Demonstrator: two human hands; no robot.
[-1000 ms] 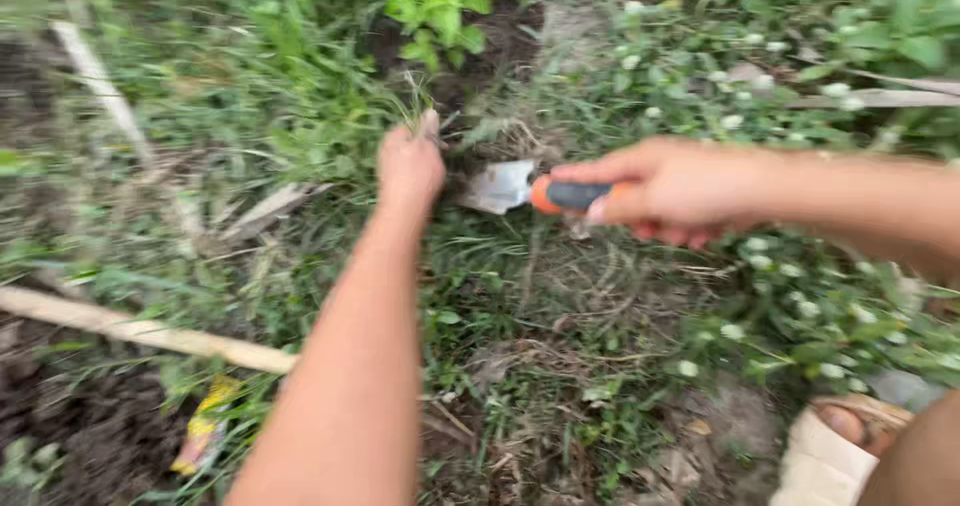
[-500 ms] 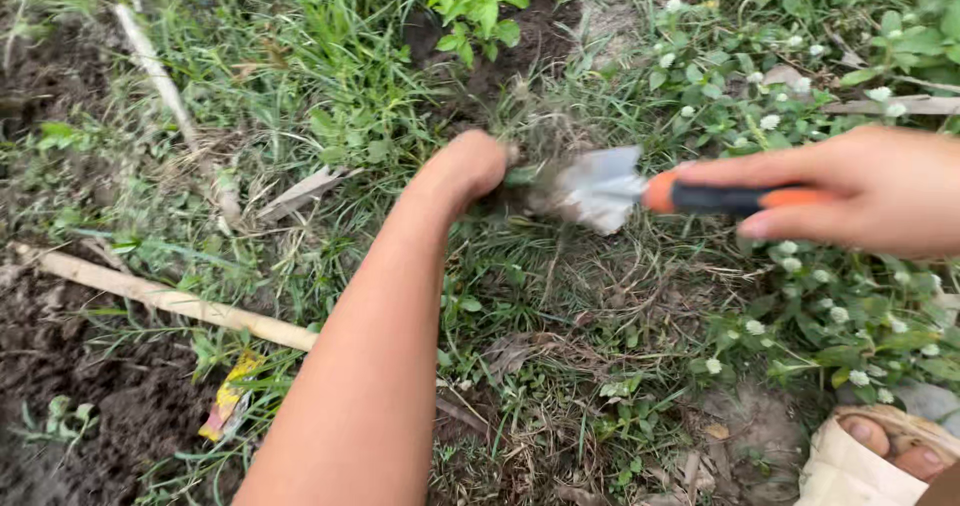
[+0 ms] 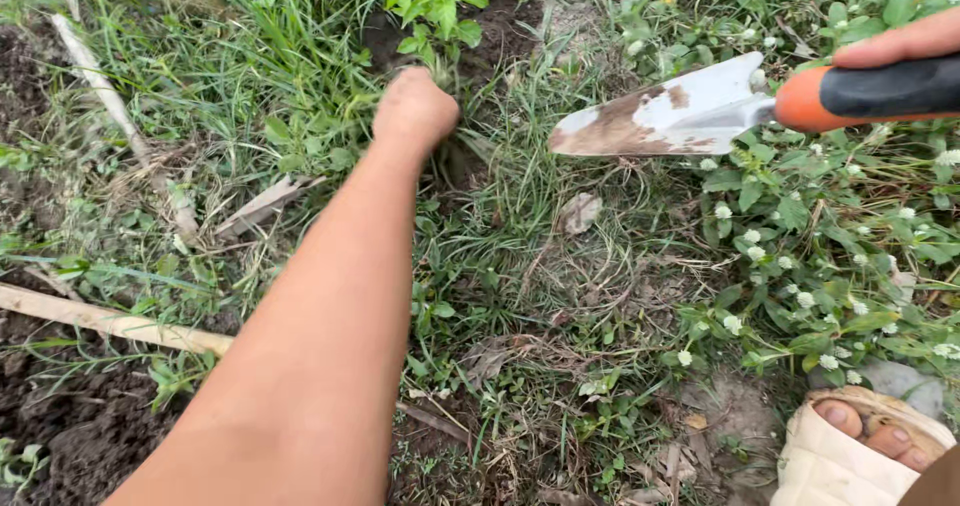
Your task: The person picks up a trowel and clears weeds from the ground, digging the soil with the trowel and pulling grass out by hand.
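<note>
My left hand (image 3: pixel 415 109) is closed in a fist low in the grass, gripping a clump of weeds just below a small broad-leaved plant (image 3: pixel 433 6). My right hand (image 3: pixel 900 41) shows only as a finger at the upper right edge, holding the orange and black handle of a garden trowel (image 3: pixel 700 111). The trowel's silver blade is smeared with mud, lifted off the ground and pointing left, well to the right of my left hand.
Dark bare soil (image 3: pixel 70 426) lies at the lower left, crossed by a pale stick (image 3: pixel 110 321). White-flowered weeds (image 3: pixel 820 266) cover the right side. A sandalled foot (image 3: pixel 860 446) is at the lower right corner. Another thin stick (image 3: pixel 100 86) lies upper left.
The trowel has lifted out of the ground and swung up to the right, away from my left hand. My left hand has reached farther up toward the broad-leaved plant.
</note>
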